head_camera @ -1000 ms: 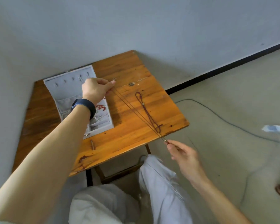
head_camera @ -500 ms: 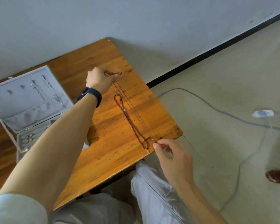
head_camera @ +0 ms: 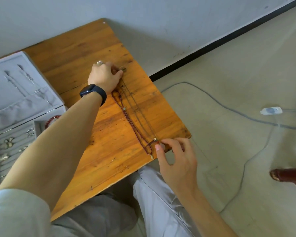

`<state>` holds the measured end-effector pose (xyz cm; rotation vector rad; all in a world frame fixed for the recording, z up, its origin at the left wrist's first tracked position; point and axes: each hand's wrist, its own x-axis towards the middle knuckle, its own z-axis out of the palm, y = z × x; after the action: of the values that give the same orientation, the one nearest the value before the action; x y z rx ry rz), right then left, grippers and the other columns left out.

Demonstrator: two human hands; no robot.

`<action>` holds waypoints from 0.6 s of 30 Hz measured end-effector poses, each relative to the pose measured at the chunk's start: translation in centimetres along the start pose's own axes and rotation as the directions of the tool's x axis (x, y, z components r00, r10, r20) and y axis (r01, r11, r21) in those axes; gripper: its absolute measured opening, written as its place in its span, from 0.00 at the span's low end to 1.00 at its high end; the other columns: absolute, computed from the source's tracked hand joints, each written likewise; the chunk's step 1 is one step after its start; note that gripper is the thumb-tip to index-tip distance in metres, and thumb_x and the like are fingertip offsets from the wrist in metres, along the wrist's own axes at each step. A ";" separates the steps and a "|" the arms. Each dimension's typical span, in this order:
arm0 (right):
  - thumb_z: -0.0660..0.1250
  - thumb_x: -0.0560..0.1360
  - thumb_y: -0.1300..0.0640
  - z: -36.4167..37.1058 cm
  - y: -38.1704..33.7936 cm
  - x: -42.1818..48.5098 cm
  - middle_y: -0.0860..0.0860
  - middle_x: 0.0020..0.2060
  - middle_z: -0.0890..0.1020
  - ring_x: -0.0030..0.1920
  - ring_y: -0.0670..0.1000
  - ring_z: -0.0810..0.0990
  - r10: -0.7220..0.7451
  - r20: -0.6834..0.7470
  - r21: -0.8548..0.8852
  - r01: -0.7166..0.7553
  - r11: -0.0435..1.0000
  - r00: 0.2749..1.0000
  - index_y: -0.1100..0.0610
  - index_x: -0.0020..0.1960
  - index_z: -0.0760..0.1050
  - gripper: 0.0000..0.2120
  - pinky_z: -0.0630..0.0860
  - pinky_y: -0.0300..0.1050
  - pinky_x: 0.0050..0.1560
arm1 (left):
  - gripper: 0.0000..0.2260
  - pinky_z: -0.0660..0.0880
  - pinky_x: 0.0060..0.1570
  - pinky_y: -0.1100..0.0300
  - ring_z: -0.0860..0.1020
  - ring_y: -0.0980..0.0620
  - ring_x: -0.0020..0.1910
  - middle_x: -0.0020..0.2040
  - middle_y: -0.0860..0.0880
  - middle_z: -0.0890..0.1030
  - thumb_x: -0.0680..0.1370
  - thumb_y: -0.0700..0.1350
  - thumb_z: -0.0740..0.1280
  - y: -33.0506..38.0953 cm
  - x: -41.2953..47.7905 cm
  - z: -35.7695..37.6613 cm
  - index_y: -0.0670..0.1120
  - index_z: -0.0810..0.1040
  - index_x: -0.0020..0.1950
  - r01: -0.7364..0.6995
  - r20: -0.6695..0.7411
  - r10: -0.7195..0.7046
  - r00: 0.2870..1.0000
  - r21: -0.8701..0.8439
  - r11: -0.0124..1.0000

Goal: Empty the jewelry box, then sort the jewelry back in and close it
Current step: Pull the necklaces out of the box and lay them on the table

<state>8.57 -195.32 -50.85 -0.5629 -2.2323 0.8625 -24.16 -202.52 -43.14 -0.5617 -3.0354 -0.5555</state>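
Thin chain necklace (head_camera: 138, 111) lies stretched straight on the wooden table (head_camera: 109, 151); long axis runs from the far end down to the near right corner, roughly parallel to the table's right edge. Left hand (head_camera: 104, 77), fingers curled, holds the far end down on the wood; right hand (head_camera: 176, 159) pinches the near end between thumb and forefinger at the table's near edge. Dark red beaded necklace (head_camera: 132, 124) lies just beside the chain on its left, same heading, pendant end toward the person. Jewelry box (head_camera: 10, 115) stands open at the table's left side, well apart from both necklaces.
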 end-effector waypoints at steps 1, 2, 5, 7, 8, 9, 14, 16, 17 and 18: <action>0.66 0.79 0.44 0.0 -0.1 0.0 0.48 0.47 0.76 0.46 0.47 0.74 0.011 0.003 0.003 -0.011 1.000 1.000 0.54 0.51 0.81 0.13 0.70 0.31 0.47 | 0.15 0.76 0.47 0.52 0.76 0.46 0.54 0.57 0.45 0.76 0.79 0.59 0.65 0.0 0.0 -0.2 0.51 0.80 0.59 -0.010 0.008 0.010 1.000 0.017 1.000; 0.66 0.80 0.44 -0.1 -0.2 0.0 0.47 0.47 0.76 0.46 0.46 0.74 0.020 0.009 0.005 -0.020 1.000 1.000 0.54 0.52 0.81 0.14 0.70 0.30 0.48 | 0.16 0.76 0.46 0.52 0.76 0.46 0.53 0.57 0.46 0.76 0.80 0.59 0.64 0.1 -0.1 -0.4 0.51 0.80 0.60 -0.018 0.020 0.018 1.000 0.029 0.999; 0.65 0.80 0.45 -0.7 -0.5 0.3 0.44 0.48 0.75 0.46 0.44 0.74 0.048 0.051 0.023 -0.049 0.999 0.998 0.51 0.53 0.81 0.11 0.69 0.29 0.47 | 0.18 0.80 0.48 0.49 0.78 0.45 0.51 0.57 0.46 0.79 0.81 0.60 0.60 0.4 -0.6 -1.4 0.49 0.79 0.62 -0.030 0.072 0.028 0.997 0.038 0.999; 0.64 0.80 0.47 -1.5 -0.8 0.6 0.39 0.47 0.74 0.46 0.42 0.74 0.058 0.073 0.050 -0.062 0.997 0.996 0.49 0.54 0.79 0.09 0.67 0.27 0.47 | 0.19 0.80 0.49 0.48 0.79 0.43 0.51 0.57 0.45 0.80 0.82 0.59 0.58 0.6 -1.6 -2.4 0.49 0.78 0.63 -0.037 0.081 0.034 0.996 0.037 0.999; 0.63 0.80 0.48 -2.0 -1.0 0.8 0.38 0.47 0.74 0.46 0.42 0.74 0.053 0.083 0.062 -0.058 0.996 0.995 0.48 0.53 0.79 0.08 0.67 0.26 0.47 | 0.18 0.80 0.48 0.49 0.79 0.43 0.51 0.57 0.44 0.80 0.82 0.57 0.58 0.6 -2.3 -3.0 0.49 0.78 0.63 -0.044 0.081 0.041 0.996 0.045 0.998; 0.63 0.80 0.49 -2.5 -1.2 1.0 0.37 0.46 0.74 0.46 0.43 0.74 0.038 0.096 0.067 -0.045 0.997 0.995 0.48 0.53 0.78 0.07 0.66 0.27 0.47 | 0.18 0.80 0.48 0.49 0.79 0.42 0.51 0.58 0.44 0.80 0.82 0.57 0.58 0.6 -3.2 -3.6 0.50 0.78 0.64 -0.054 0.084 0.049 0.995 0.056 0.997; 0.65 0.78 0.55 -4.4 -3.1 3.4 0.46 0.46 0.82 0.48 0.50 0.75 -0.155 0.198 -0.025 0.163 0.986 0.968 0.53 0.54 0.81 0.08 0.72 0.41 0.47 | 0.17 0.79 0.49 0.45 0.79 0.41 0.52 0.60 0.43 0.79 0.82 0.55 0.59 0.6 -10.1 -6.1 0.54 0.75 0.67 -0.129 0.063 0.124 0.990 0.088 0.988; 0.65 0.78 0.54 -4.7 -4.5 4.7 0.48 0.51 0.83 0.51 0.52 0.75 -0.206 0.321 -0.084 0.244 0.966 0.924 0.53 0.57 0.81 0.10 0.75 0.46 0.49 | 0.16 0.77 0.53 0.45 0.77 0.40 0.57 0.62 0.43 0.79 0.81 0.54 0.59 0.3 -13.1 -6.8 0.54 0.76 0.67 -0.150 0.037 0.146 0.989 0.126 0.981; 0.65 0.79 0.53 -4.7 -5.3 5.3 0.49 0.53 0.83 0.53 0.52 0.75 -0.216 0.379 -0.110 0.275 0.955 0.900 0.53 0.59 0.80 0.11 0.75 0.47 0.50 | 0.16 0.76 0.55 0.46 0.76 0.41 0.60 0.62 0.44 0.79 0.81 0.54 0.60 0.0 -14.6 -7.1 0.54 0.75 0.67 -0.154 0.037 0.150 0.988 0.152 0.976; 0.65 0.79 0.53 -4.6 -6.0 5.9 0.49 0.55 0.82 0.55 0.53 0.74 -0.230 0.426 -0.130 0.311 0.941 0.875 0.53 0.62 0.79 0.13 0.75 0.47 0.52 | 0.17 0.75 0.56 0.46 0.75 0.41 0.61 0.63 0.44 0.78 0.80 0.54 0.61 -0.4 -16.1 -7.4 0.55 0.75 0.68 -0.151 0.045 0.146 0.988 0.173 0.973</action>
<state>6.98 -194.03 -41.46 -0.1476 -2.7149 0.6598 -9.67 -210.96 -37.48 -0.7862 -2.9959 -0.2710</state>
